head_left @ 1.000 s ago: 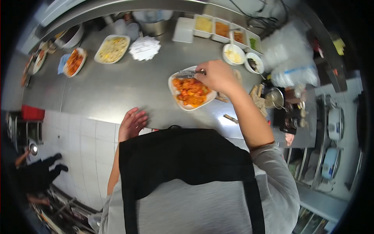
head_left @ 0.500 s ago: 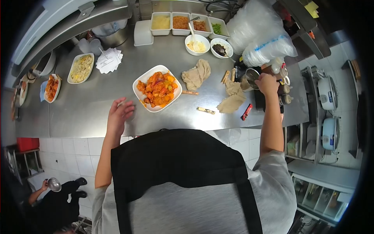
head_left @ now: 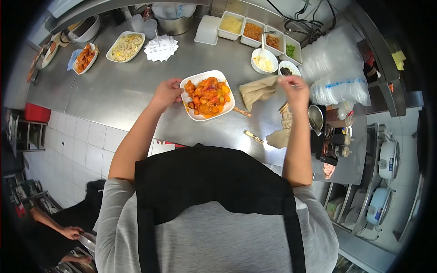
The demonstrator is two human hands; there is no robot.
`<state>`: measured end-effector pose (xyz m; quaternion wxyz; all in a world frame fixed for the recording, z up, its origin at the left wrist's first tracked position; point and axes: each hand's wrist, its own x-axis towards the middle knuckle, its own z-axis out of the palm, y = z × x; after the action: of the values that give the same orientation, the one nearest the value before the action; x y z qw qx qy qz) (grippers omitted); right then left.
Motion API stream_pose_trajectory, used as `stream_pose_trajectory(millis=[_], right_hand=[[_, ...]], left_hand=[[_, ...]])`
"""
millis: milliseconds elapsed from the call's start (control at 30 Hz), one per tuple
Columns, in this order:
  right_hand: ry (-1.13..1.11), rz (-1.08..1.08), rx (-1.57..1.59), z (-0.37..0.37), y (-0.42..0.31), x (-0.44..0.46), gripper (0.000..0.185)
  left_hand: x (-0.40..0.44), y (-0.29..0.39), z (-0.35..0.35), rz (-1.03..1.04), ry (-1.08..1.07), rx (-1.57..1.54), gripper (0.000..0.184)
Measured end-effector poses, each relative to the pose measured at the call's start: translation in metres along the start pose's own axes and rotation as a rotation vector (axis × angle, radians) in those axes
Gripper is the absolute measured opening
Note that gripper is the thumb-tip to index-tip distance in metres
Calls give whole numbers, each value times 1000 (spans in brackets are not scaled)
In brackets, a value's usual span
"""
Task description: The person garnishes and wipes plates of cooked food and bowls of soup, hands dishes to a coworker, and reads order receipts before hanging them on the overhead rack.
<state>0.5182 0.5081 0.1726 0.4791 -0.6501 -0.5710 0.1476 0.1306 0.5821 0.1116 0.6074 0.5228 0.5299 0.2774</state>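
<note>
And here's the left hand [head_left: 167,94], curled in at the nine o'clock edge of a white rounded-square dish [head_left: 190,112], thumb and fingers at the rim, most likely to steady it without touching the food! The dish sits flat on the steel counter [head_left: 109,98], just ahead of the black apron [head_left: 218,177], heaped with glossy orange-sauced chunks [head_left: 208,96].

Over to the right hand [head_left: 296,91], out at three o'clock from the dish, fingers pinched narrow on the edge of a tan cloth [head_left: 257,93]! Both hand and cloth are blurred, and that pinch leaves most of the fabric hanging loose, probably so it can be shaken or folded.

Look around the dial now! A wooden clothes peg [head_left: 253,137] lies between four and five. At one o'clock, the white topping tubs [head_left: 231,24] stand side by side, presumably for easy reach. At ten, a plate of fried rice [head_left: 126,47]; far off towards seven, a co-worker's hand [head_left: 72,232] is at a metal bowl [head_left: 88,242].

And the writing? Between ten and eleven, a fan of paper slips [head_left: 160,48] carries print too small to read; between two and three, the clear plastic bundle [head_left: 341,84] wears blue lettering, equally beyond reading, and no brand name can be made out anywhere
</note>
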Motion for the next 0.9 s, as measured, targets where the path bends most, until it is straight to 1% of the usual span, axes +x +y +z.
stream_pose_trajectory(millis=[33, 67, 133, 233, 267, 300, 367, 467, 600, 700, 800, 900], right_hand=[[48, -91, 126, -6, -21, 8, 11], [43, -87, 216, -12, -31, 17, 7], [-16, -3, 661, 1, -53, 27, 14], [-110, 7, 320, 53, -40, 29, 20], [-180, 29, 284, 75, -45, 23, 17], [-222, -2, 117, 95, -48, 18, 18], [-256, -438, -41, 130, -40, 18, 19], [-402, -434, -125, 159, -44, 19, 21], [-434, -572, -235, 177, -53, 24, 20], [-518, -639, -253, 187, -64, 32, 23], [-677, -757, -326, 197, -53, 44, 25], [-665, -816, -404, 191, -51, 43, 26]], left_hand=[[2, 0, 0, 18, 15, 40, 31], [5, -1, -2, 27, 31, 66, 30], [9, -5, -10, 43, 65, 116, 30], [2, 3, -21, 29, 109, 59, 29], [3, 1, -26, 29, 115, 89, 30], [7, 0, -31, 29, 119, 119, 30], [10, -1, -36, 24, 128, 142, 31], [10, 6, -38, -2, 126, 121, 31], [14, 4, -43, -20, 71, 76, 32], [18, 2, -44, -15, 50, 86, 32], [19, 3, -44, -12, 44, 84, 31], [23, -1, -45, -9, 18, 96, 31]])
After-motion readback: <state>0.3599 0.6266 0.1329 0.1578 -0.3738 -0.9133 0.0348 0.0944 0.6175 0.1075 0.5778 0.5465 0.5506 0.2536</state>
